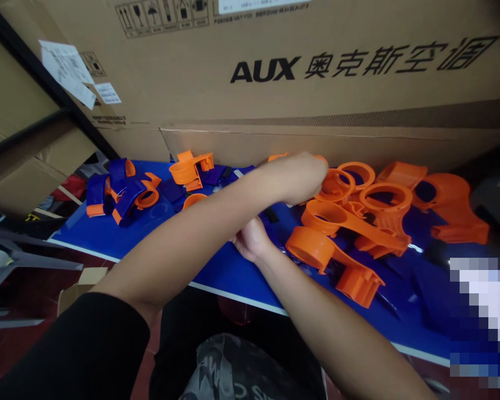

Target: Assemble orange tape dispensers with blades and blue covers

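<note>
- Black sleeve (75, 344) closest to camera, bottom left; camouflage-patterned fabric (241, 369) bottom centre.
- Arms crossed: left forearm passes over the right hand (253, 241). Left hand (306, 178) is further back, at the near-left side of the orange heap.
- State of hands: left looks curled, right beside an orange ring (332, 195); fingertips hidden, can't tell how far open or whether it holds anything. Right looks partly curled, mostly behind the forearm; grip can't be told either.
- Orange parts: heaped on the right half of the blue tabletop (216, 266), rings and arms overlapping.
- Snag risk: overlapping shapes could hook, so lifting one may drag neighbours or slide the heap.
- Edge risk: the front orange part (312, 250) lies on the front side of the heap; a slide could push it toward the edge.
- Blind spot: forearm covers the right fingers, so a poor grip there could go unnoticed.
- Contrast: dark blue parts (435, 286) blend into the surface, easy to knock or miss.
- Clearance: cardboard box (275, 105) stands close behind; a long reach could bump it.
- Left elbow swinging out might clip the blue-and-orange pieces (129, 201) at the left end.
</note>
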Motion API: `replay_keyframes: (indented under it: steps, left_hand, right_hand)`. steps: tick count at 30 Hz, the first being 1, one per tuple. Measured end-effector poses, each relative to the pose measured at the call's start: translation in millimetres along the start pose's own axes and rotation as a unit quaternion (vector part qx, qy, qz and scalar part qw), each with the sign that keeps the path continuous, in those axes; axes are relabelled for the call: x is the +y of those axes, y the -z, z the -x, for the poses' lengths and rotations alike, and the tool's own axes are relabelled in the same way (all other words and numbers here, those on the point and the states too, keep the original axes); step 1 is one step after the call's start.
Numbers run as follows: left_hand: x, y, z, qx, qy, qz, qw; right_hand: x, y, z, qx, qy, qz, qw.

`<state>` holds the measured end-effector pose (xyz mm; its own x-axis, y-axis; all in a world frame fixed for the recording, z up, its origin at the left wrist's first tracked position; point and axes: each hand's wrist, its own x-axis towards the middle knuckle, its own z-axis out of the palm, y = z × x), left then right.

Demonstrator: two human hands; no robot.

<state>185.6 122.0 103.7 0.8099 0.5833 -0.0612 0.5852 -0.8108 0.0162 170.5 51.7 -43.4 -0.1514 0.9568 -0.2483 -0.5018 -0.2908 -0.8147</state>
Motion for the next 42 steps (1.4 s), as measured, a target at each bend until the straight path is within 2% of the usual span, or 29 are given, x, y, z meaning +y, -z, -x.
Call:
replay_keyframes:
  steps: [1, 3, 4, 6, 7, 9, 12, 14, 16, 18, 25, 27, 29, 32, 34, 37, 42]
  left_hand:
    - [-5, 14, 15, 0.058, 0.027, 0.052, 0.997]
    - [-14, 31, 57, 0.233, 0.076, 0.145, 0.959]
    - [-18, 31, 82, 0.299, 0.104, 0.184, 0.931]
    - [-23, 12, 133, 0.39, 0.152, 0.245, 0.875]
    - [-24, -5, 156, 0.414, 0.176, 0.272, 0.85]
    - [-20, -47, 192, 0.416, 0.242, 0.365, 0.797]
    - [-5, -101, 220, 0.392, 0.319, 0.492, 0.708]
    - [5, -118, 227, 0.391, 0.346, 0.542, 0.659]
    - [13, -122, 230, 0.391, 0.35, 0.568, 0.634]
    - [17, -119, 232, 0.384, 0.345, 0.576, 0.634]
    - [19, -120, 246, 0.364, 0.343, 0.548, 0.671]
    - [16, -123, 249, 0.359, 0.352, 0.516, 0.693]
    - [13, -123, 251, 0.363, 0.343, 0.471, 0.727]
    - [9, -122, 252, 0.401, 0.285, 0.372, 0.787]
    - [6, -121, 251, 0.428, 0.237, 0.305, 0.817]
    - [3, -122, 248, 0.443, 0.191, 0.245, 0.841]
    - [1, -128, 244, 0.429, 0.128, 0.168, 0.878]
  right_hand:
    - [-1, 1, 0, -0.004, -0.011, -0.009, 1.0]
    - [-6, 1, 1, -0.015, -0.028, -0.031, 0.999]
    - [-9, 0, 3, -0.023, -0.032, -0.044, 0.998]
    - [-14, -1, 7, -0.036, -0.038, -0.068, 0.996]
    - [-17, -2, 9, -0.042, -0.039, -0.073, 0.996]
    - [-20, -4, 12, -0.048, -0.039, -0.068, 0.996]
    - [-20, -4, 15, -0.067, -0.056, -0.063, 0.994]
    - [-20, -4, 16, -0.081, -0.072, -0.063, 0.992]
    - [-19, -4, 16, -0.088, -0.08, -0.058, 0.991]
    - [-19, -5, 17, -0.093, -0.087, -0.051, 0.991]
    - [-18, -9, 20, -0.09, -0.101, -0.035, 0.99]
    - [-18, -10, 21, -0.089, -0.101, -0.031, 0.99]
    - [-17, -10, 22, -0.09, -0.101, -0.025, 0.99]
    - [-16, -12, 22, -0.087, -0.102, -0.012, 0.991]
    - [-16, -13, 22, -0.084, -0.101, -0.001, 0.991]
    - [-15, -14, 22, -0.083, -0.101, 0.013, 0.991]
    - [-12, -16, 23, -0.064, -0.102, 0.03, 0.992]
